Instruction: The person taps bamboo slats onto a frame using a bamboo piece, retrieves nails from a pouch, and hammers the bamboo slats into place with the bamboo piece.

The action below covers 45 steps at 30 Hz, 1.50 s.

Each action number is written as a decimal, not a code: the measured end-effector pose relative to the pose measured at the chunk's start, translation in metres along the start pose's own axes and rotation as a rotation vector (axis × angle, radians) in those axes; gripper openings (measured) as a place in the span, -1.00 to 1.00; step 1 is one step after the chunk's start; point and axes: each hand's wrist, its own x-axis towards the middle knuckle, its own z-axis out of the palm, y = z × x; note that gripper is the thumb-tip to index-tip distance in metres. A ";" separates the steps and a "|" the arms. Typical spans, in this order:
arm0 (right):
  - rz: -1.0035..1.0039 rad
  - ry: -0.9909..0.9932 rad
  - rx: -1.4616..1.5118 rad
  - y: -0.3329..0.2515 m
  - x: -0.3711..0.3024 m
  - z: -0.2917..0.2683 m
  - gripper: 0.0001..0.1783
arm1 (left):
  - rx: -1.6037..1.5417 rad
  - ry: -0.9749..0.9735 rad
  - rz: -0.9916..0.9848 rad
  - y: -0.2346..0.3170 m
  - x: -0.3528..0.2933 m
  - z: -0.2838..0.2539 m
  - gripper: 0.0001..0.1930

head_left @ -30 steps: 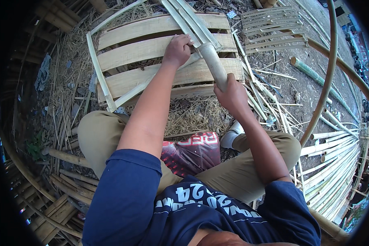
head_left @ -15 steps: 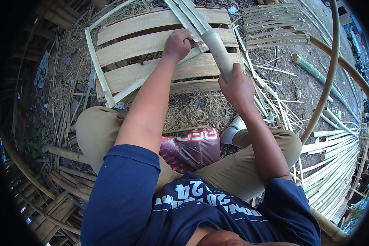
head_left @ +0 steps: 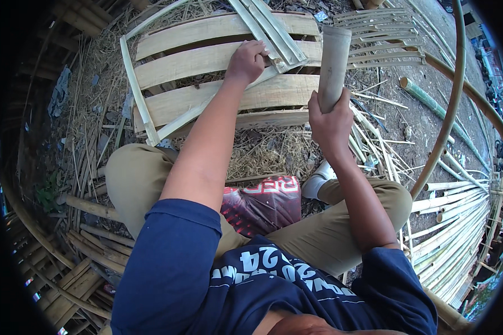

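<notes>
My right hand (head_left: 332, 124) is wrapped round the lower end of a short, thick bamboo piece (head_left: 334, 64), which stands up off the slats, apart from the strips. My left hand (head_left: 246, 62) is closed on the edge of a split bamboo strip (head_left: 255, 28), its fingers curled at the strip's left side. More split strips (head_left: 285, 42) lie alongside, running away toward the far edge. Under them is a low platform of pale wooden slats (head_left: 193, 66) with gaps between. A long thin strip (head_left: 179, 120) crosses its near corner at a slant.
A small slatted bamboo rack (head_left: 374, 33) lies at the far right. Bamboo poles (head_left: 452, 229) are piled at right, and a curved pole (head_left: 450, 106) arches up there. A green pole (head_left: 430, 97) lies on the ground. Between my legs is a dark red printed cloth (head_left: 265, 206).
My right hand has raised the thick bamboo piece off the strips and shifted it to the right. The left hand stays at the strips.
</notes>
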 end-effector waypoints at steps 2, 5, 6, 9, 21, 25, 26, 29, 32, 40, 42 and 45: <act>-0.053 -0.183 -0.214 0.016 0.003 0.007 -0.54 | -0.016 -0.023 0.047 0.005 0.009 0.002 -0.69; -0.079 -0.233 -0.257 0.016 -0.002 0.014 -0.52 | -0.032 0.018 -0.014 0.011 -0.001 0.003 -0.70; -0.054 -0.174 -0.203 0.012 -0.001 0.012 -0.56 | -0.058 -0.067 -0.055 0.009 0.002 0.002 -0.63; -0.038 -0.116 -0.144 0.010 0.000 0.010 -0.58 | -0.042 -0.063 -0.037 0.005 0.003 -0.002 -0.63; -0.050 -0.227 -0.043 0.009 -0.002 -0.002 -0.49 | -0.038 -0.026 -0.043 0.003 0.000 -0.001 -0.64; -0.159 -0.238 -0.274 0.031 0.005 -0.005 -0.55 | -0.090 -0.055 -0.027 0.015 0.000 0.006 -0.64; -0.178 -0.226 -0.292 0.034 0.006 0.006 -0.56 | -0.072 -0.055 -0.028 0.010 -0.001 0.003 -0.64; -0.126 -0.172 -0.244 0.022 -0.001 0.010 -0.56 | -0.050 -0.063 -0.043 0.006 0.000 0.002 -0.64; -0.030 -0.141 -0.207 0.021 0.001 0.009 -0.54 | -0.047 -0.089 -0.047 0.005 0.004 0.001 -0.64; 0.045 -0.171 -0.169 0.026 0.007 0.006 -0.43 | -0.055 -0.075 -0.047 0.011 0.003 0.001 -0.64; 0.002 -0.223 -0.222 0.032 0.009 0.004 -0.42 | -0.055 -0.081 -0.043 0.013 0.004 0.001 -0.64; -0.023 0.045 0.035 0.008 0.002 -0.008 -0.49 | -0.036 -0.080 -0.040 0.006 0.003 -0.005 -0.63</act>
